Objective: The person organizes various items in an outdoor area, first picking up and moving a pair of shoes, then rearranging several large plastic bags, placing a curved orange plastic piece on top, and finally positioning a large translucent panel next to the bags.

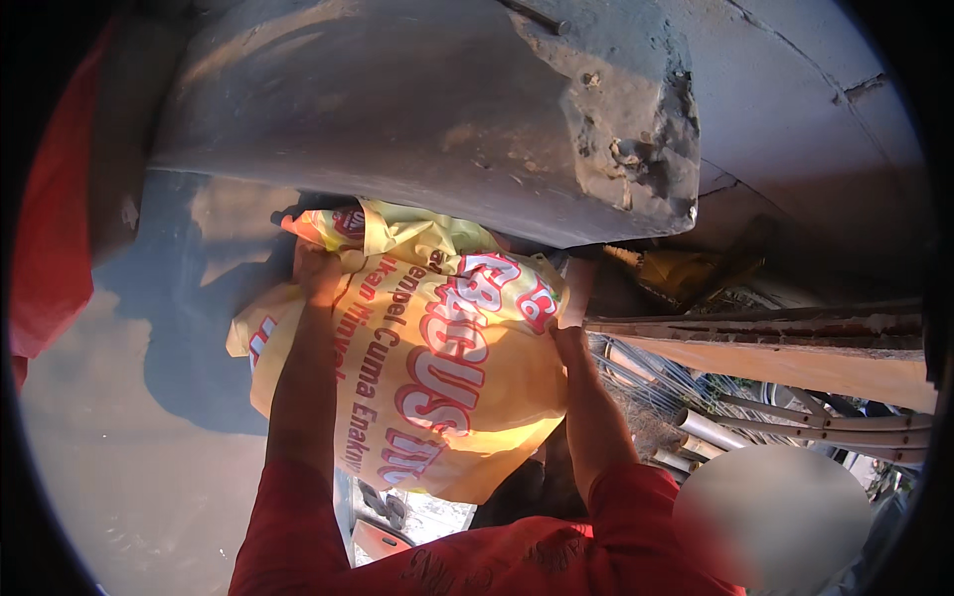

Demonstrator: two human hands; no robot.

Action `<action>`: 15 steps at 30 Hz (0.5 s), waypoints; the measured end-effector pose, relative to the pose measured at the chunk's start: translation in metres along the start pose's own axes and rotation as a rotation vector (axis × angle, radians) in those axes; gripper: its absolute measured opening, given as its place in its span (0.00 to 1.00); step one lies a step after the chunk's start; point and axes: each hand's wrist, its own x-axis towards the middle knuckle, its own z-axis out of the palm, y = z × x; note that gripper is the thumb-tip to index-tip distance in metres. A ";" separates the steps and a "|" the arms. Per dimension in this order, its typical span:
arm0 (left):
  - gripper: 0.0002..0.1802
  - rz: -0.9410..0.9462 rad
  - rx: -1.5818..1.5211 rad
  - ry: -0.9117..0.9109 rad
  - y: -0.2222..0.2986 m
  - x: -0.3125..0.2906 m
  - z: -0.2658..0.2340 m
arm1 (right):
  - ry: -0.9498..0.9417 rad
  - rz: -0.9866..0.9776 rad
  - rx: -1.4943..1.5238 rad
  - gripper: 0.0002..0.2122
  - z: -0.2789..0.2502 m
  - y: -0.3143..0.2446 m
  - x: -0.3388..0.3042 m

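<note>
A large yellow banner sheet (pixel 447 397), printed in red and white, spreads creased between my two arms. Its far edge is bunched and folded against the foot of a grey concrete block. My left hand (pixel 317 275) is closed on the sheet near its upper left corner, where the fabric folds over. At the right edge, my right hand (pixel 570 344) is closed on the banner, its fingers partly hidden. A pale strip (pixel 575 292) rises just above that hand; I cannot tell whether it belongs to the sheet.
The concrete block (pixel 397 109), with a chipped right end, stands across the far side. Red cloth (pixel 60 219) hangs at the left. A long ledge (pixel 775 363) runs along the right, above pipes (pixel 711 432) and thin rods. A pair of dark sandals (pixel 383 505) lies below the banner.
</note>
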 end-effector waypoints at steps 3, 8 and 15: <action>0.30 0.198 0.047 0.087 0.053 -0.016 -0.006 | 0.004 -0.040 0.295 0.19 -0.013 0.012 -0.010; 0.39 0.509 0.211 -0.271 0.143 -0.036 0.002 | 0.056 -0.059 0.951 0.27 -0.084 -0.065 -0.013; 0.40 0.203 0.665 -0.323 0.129 0.022 0.106 | 0.206 -0.355 -0.036 0.33 -0.039 -0.066 0.111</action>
